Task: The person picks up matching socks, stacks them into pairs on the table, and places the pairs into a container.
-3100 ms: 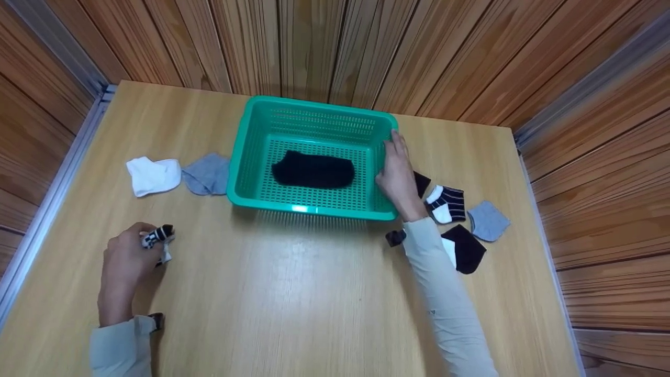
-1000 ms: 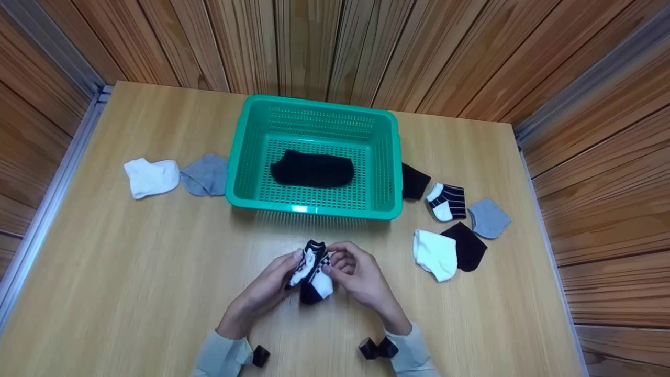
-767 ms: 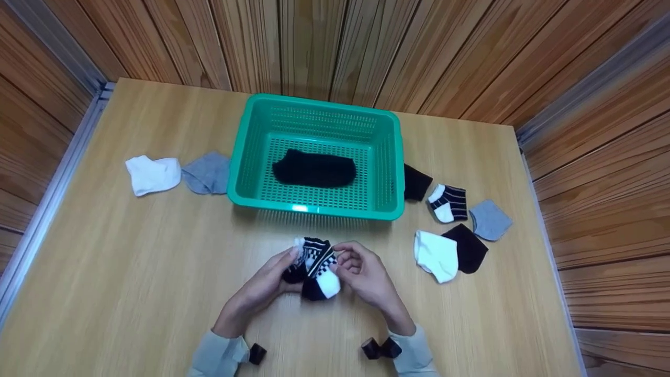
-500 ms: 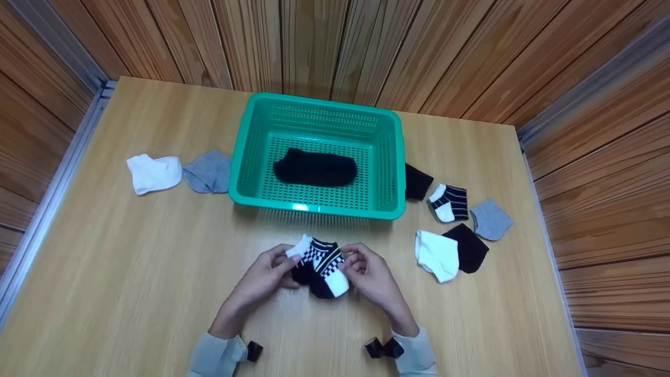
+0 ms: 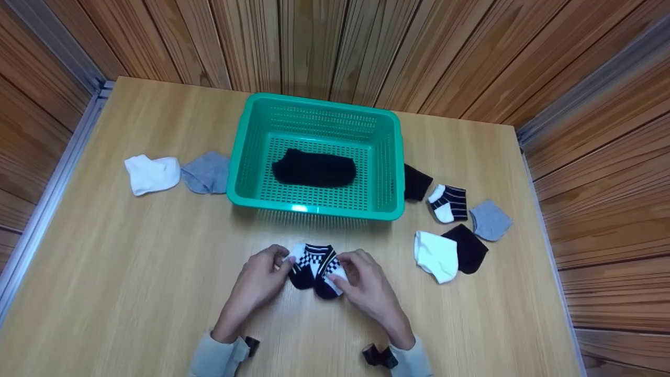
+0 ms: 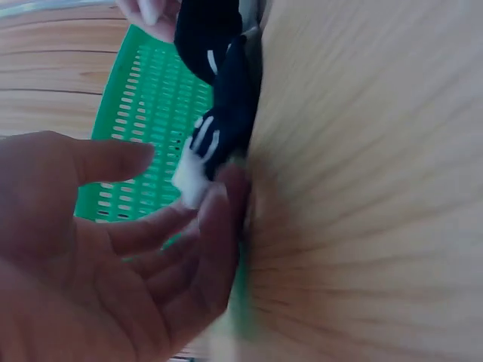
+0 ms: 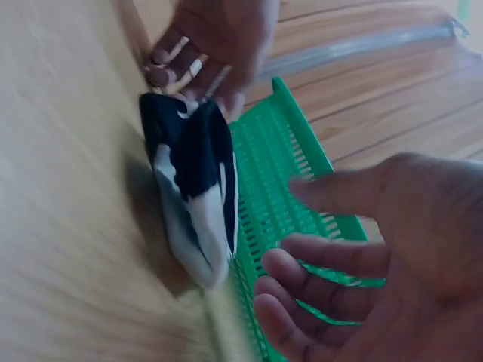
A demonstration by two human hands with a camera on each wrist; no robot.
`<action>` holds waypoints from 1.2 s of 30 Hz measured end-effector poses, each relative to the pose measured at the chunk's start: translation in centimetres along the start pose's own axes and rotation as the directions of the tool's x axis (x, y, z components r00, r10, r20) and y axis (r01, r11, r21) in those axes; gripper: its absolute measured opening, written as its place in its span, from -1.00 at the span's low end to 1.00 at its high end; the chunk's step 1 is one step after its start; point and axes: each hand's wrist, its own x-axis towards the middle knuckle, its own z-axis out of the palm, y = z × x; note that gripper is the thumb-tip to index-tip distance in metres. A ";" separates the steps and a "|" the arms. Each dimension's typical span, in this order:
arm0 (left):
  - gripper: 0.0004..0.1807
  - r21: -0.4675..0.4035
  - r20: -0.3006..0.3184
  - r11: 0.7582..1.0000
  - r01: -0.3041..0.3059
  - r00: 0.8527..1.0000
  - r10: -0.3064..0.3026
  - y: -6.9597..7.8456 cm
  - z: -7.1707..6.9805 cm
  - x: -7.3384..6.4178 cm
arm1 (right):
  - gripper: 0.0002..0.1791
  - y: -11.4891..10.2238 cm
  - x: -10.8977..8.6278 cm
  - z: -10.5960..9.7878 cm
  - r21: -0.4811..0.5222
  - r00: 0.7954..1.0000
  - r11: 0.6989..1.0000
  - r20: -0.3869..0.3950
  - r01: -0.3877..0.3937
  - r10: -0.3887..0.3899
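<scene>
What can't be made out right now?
Head: left grey sock, right end hidden by green basket.
Head: black sock, left part covered by white sock.
Head: both sleeves, cut off by bottom edge.
Left wrist: whether left hand pinches checkered sock; fingertips blurred.

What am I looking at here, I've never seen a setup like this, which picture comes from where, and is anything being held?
There's no robot, just a person's bare left hand and right hand. The wide picture is taken from the head, looking down; the two sideways close-ups come from the left and right wrists. On the wooden table sits a green basket with a black sock inside. A white sock and a gray sock lie left of it, five more socks right of it. Between the hands are two patterned socks. The left hand seems to touch one; the right wrist view shows that hand open, so nothing looks firmly held.
</scene>
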 end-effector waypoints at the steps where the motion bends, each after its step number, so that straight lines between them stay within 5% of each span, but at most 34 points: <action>1: -0.64 0.026 -0.016 1.000 0.000 1.000 0.000 0.2 0.0 0.0 | -0.49 -0.2 -0.1 0.3 -0.026 1.000 0.999 0.010 0.020 -0.019; 9: -0.55 0.074 -0.013 0.997 0.008 1.000 -0.008 0.7 0.5 0.5 | -0.01 -0.7 0.0 2.7 -0.219 0.988 0.974 0.152 0.053 -0.020; 15: -0.63 0.084 -0.009 0.996 -0.006 1.000 0.007 0.5 1.0 0.9 | -0.18 -0.4 0.4 2.9 -0.289 0.989 0.952 0.136 0.099 -0.062; 24: -0.75 0.038 0.035 0.999 0.022 0.999 -0.023 0.0 -0.1 0.7 | -0.83 0.7 0.3 0.4 -0.028 0.997 0.999 0.062 0.046 -0.045; 31: -0.79 -0.006 0.009 1.000 0.009 1.000 -0.009 -0.8 -1.1 0.4 | -0.84 1.8 0.0 -1.0 0.092 0.994 0.992 -0.059 -0.089 0.095; 36: -0.76 -0.002 0.017 0.999 0.041 0.999 -0.041 -1.2 -1.6 0.4 | -0.62 2.6 -0.1 -1.1 0.149 0.982 0.981 -0.119 -0.125 0.143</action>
